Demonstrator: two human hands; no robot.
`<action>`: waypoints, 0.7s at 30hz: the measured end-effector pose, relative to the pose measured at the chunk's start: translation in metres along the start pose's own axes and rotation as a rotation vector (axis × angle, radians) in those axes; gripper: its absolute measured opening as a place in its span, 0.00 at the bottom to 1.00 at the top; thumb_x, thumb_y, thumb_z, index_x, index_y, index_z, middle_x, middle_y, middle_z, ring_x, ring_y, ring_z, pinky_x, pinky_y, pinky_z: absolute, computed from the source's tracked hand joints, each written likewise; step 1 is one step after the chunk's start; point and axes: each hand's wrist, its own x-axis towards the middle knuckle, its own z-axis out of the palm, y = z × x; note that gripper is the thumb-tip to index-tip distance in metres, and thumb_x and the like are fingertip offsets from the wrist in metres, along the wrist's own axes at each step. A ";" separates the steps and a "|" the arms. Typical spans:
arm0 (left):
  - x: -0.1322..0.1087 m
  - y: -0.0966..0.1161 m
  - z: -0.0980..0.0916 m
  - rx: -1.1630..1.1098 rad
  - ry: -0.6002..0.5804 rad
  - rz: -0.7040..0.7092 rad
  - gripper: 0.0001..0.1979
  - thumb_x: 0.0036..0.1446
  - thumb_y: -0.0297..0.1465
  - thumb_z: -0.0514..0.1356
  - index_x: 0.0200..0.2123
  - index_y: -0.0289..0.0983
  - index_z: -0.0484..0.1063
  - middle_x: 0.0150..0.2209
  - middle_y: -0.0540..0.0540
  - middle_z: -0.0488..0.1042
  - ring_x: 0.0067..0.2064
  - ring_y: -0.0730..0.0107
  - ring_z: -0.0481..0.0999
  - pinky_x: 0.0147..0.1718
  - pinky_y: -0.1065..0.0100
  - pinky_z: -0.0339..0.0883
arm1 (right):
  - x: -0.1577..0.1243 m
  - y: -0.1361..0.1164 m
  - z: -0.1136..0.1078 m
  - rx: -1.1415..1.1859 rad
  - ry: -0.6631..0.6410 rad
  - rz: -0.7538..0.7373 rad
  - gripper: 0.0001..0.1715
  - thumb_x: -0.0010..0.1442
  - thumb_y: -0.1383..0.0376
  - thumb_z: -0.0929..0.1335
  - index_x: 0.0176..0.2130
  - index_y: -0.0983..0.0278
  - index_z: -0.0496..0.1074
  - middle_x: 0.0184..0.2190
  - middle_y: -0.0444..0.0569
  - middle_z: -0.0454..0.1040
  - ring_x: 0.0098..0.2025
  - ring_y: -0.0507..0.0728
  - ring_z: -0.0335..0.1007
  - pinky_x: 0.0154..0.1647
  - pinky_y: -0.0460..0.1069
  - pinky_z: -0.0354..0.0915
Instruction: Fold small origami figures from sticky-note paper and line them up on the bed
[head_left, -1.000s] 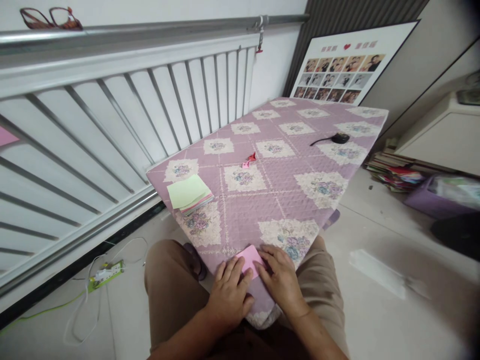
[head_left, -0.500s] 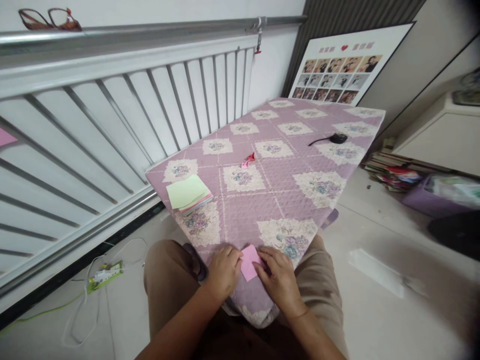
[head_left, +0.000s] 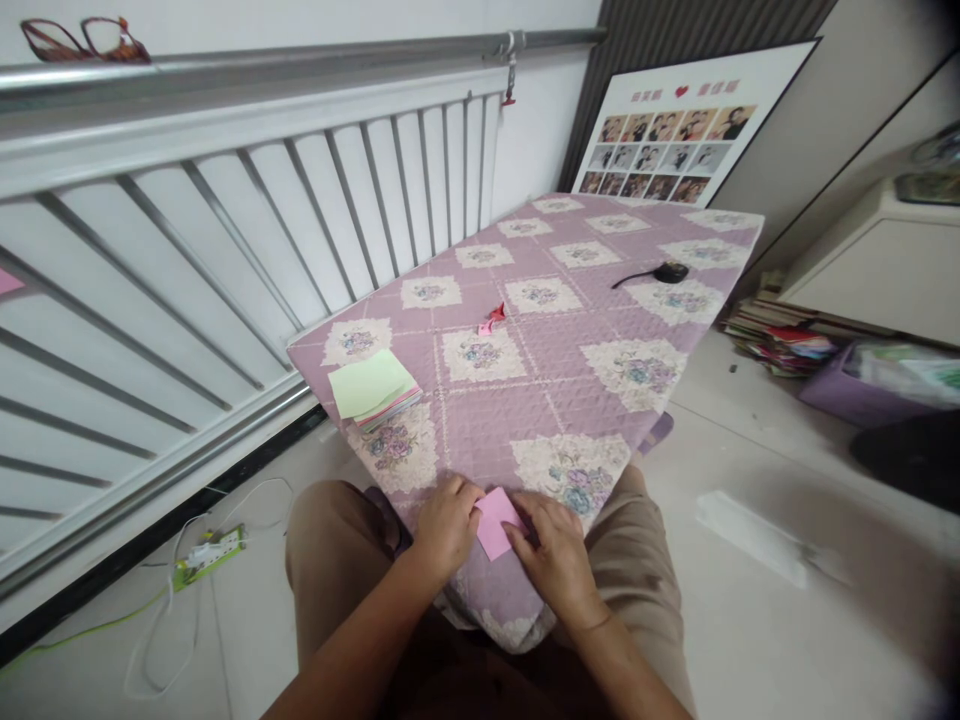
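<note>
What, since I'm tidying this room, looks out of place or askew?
The eyeglasses look oddly placed, up by the pipe above the radiator. The paper stack is askew: its green top sheet sits crooked over the layers below.

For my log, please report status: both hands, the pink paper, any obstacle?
Left hand, right hand: touching pink paper, one at each side. Pink paper lies on floral tablecloth. Green-topped paper stack apart, to the left; nothing seen blocking.

Pink paper (head_left: 493,522), right side partly hidden
</note>
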 end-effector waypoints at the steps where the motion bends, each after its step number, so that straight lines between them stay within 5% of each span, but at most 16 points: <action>1: -0.001 0.000 0.001 0.005 0.001 0.003 0.09 0.60 0.28 0.54 0.42 0.42 0.70 0.45 0.48 0.70 0.46 0.66 0.69 0.45 0.65 0.63 | 0.000 0.000 0.000 -0.004 -0.003 -0.001 0.16 0.61 0.60 0.66 0.48 0.60 0.69 0.44 0.50 0.75 0.47 0.61 0.69 0.48 0.57 0.60; 9: 0.000 0.001 0.000 0.026 0.011 0.007 0.16 0.59 0.27 0.53 0.50 0.43 0.68 0.48 0.47 0.69 0.49 0.64 0.69 0.47 0.64 0.64 | 0.000 0.001 0.000 -0.011 0.013 -0.016 0.15 0.60 0.60 0.67 0.47 0.60 0.71 0.45 0.51 0.75 0.48 0.61 0.68 0.48 0.57 0.59; 21: -0.002 0.003 -0.002 0.028 0.008 0.002 0.10 0.60 0.28 0.54 0.44 0.43 0.70 0.45 0.49 0.70 0.47 0.66 0.69 0.45 0.65 0.63 | 0.000 0.000 -0.001 -0.012 0.026 -0.028 0.13 0.60 0.60 0.66 0.45 0.59 0.72 0.44 0.50 0.75 0.48 0.61 0.69 0.48 0.57 0.60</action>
